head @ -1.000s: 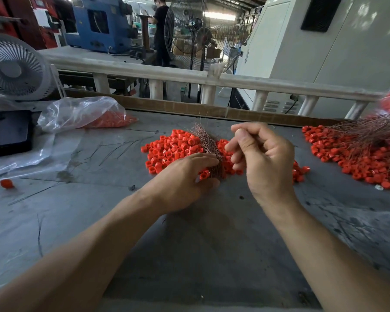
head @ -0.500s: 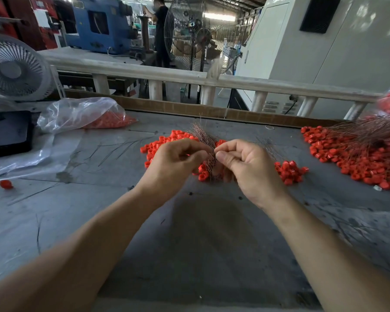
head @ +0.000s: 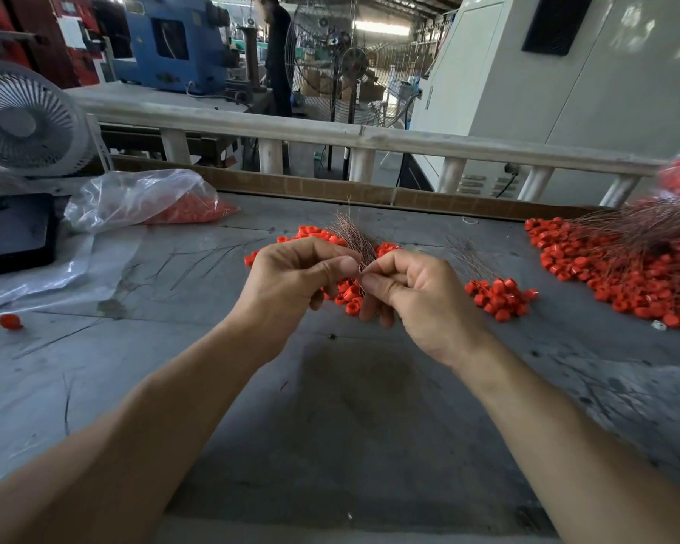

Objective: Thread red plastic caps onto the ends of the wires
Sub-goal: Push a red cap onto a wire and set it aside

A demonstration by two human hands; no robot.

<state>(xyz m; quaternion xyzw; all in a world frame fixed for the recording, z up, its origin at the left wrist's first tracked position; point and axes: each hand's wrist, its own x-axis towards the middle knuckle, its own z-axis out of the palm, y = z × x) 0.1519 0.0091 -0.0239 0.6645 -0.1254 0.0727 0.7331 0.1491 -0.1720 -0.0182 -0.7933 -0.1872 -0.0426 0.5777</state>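
Note:
My left hand point(head: 297, 274) grips a bundle of thin copper-coloured wires point(head: 352, 237) that fans up and away from my fingers. My right hand point(head: 413, 292) meets it thumb to thumb and pinches at the base of the bundle; whether a cap sits between its fingers is hidden. Both hands hover just above a loose pile of red plastic caps point(head: 344, 296) on the grey table point(head: 350, 426). A small cluster of caps with wires in them point(head: 499, 294) lies to the right of my right hand.
A large heap of capped wires point(head: 621, 265) covers the far right. A clear bag of red caps point(head: 150, 200) lies at the back left, near a fan point(head: 20, 119) and a black tray point(head: 14, 233). One stray cap point(head: 10, 321) sits at the left.
My left hand rose off the cap pile with the wire bundle, and my right hand came down and in, so that both now meet at the bundle's base.

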